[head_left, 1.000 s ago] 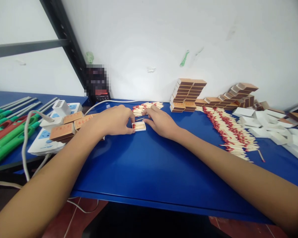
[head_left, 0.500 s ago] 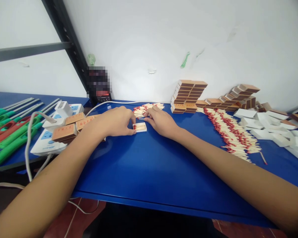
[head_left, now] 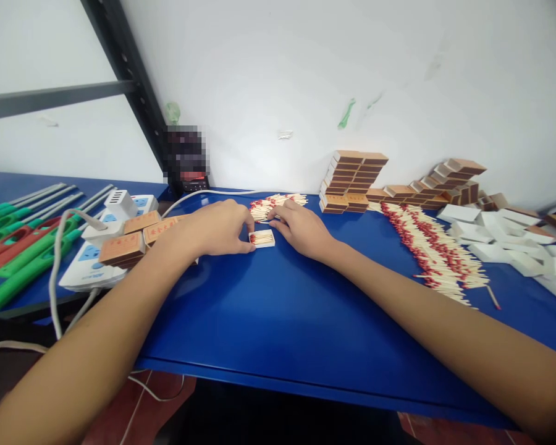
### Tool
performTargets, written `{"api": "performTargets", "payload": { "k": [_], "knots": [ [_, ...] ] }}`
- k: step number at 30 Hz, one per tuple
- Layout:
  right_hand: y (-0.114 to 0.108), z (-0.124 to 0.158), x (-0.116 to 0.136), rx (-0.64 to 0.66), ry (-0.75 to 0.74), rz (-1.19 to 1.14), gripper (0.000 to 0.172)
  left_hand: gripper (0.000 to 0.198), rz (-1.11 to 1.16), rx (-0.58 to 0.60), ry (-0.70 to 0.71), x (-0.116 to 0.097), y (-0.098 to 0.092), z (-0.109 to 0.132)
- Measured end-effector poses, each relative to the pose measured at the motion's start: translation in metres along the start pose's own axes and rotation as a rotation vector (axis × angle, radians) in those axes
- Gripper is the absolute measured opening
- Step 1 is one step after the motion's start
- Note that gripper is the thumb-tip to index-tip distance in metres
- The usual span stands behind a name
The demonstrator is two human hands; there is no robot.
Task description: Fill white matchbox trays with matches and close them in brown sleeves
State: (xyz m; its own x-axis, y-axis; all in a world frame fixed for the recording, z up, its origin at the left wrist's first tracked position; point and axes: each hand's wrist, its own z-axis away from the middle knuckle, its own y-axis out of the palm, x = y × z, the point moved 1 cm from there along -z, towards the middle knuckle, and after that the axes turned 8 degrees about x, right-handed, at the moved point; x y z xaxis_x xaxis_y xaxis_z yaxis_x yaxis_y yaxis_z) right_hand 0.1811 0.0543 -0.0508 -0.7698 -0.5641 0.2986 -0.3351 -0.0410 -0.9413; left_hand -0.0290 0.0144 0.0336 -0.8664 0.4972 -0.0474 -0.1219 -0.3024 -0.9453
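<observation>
A small white matchbox tray (head_left: 267, 242) lies on the blue table in front of me, with several matches side by side in it, red heads to the left. My left hand (head_left: 225, 228) holds the tray's left end between thumb and fingers. Just behind the tray is a loose heap of matches (head_left: 278, 201). My right hand (head_left: 301, 227) is at the front of this heap, to the right of the tray, its fingers curled and drawn together. Whatever those fingertips pinch is too small to make out.
Matchboxes (head_left: 352, 179) are stacked by the wall. A long bed of matches (head_left: 430, 247) and white trays (head_left: 505, 235) lie on the right. At left are orange-labelled matchboxes (head_left: 123, 247), a power strip (head_left: 81, 266) with cables and green and red lighters (head_left: 32, 253).
The right hand's fingertips have shifted slightly up, away from the tray and towards the match heap. The left hand keeps its hold on the tray.
</observation>
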Motion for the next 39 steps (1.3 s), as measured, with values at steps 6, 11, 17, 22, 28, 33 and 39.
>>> {"api": "performTargets", "payload": {
  "k": [6, 11, 17, 22, 28, 33, 39],
  "knots": [
    [0.000, -0.002, 0.000, 0.018, 0.036, -0.020, 0.008, 0.036, 0.004, -0.010, 0.007, 0.001, 0.001, 0.000],
    [-0.006, -0.001, 0.001, 0.056, 0.040, -0.003, 0.009, 0.035, 0.021, -0.014, 0.003, 0.001, 0.001, -0.001],
    [-0.014, 0.009, 0.011, 0.039, -0.076, -0.025, 0.009, 0.033, 0.019, -0.030, -0.004, 0.002, 0.003, -0.001],
    [-0.010, 0.014, 0.020, 0.066, -0.085, 0.027, 0.009, 0.030, 0.013, -0.048, 0.011, 0.002, 0.003, -0.001],
    [-0.008, 0.015, 0.019, 0.023, -0.117, 0.003, 0.007, 0.026, 0.015, -0.056, 0.016, 0.002, 0.004, -0.002],
    [-0.005, 0.013, 0.014, -0.002, -0.112, -0.082, 0.008, 0.027, 0.015, -0.048, 0.013, 0.002, 0.005, -0.002],
    [0.001, 0.009, 0.007, -0.025, -0.155, -0.244, 0.014, 0.027, 0.020, -0.042, 0.000, 0.002, 0.006, -0.003]
  ]
}}
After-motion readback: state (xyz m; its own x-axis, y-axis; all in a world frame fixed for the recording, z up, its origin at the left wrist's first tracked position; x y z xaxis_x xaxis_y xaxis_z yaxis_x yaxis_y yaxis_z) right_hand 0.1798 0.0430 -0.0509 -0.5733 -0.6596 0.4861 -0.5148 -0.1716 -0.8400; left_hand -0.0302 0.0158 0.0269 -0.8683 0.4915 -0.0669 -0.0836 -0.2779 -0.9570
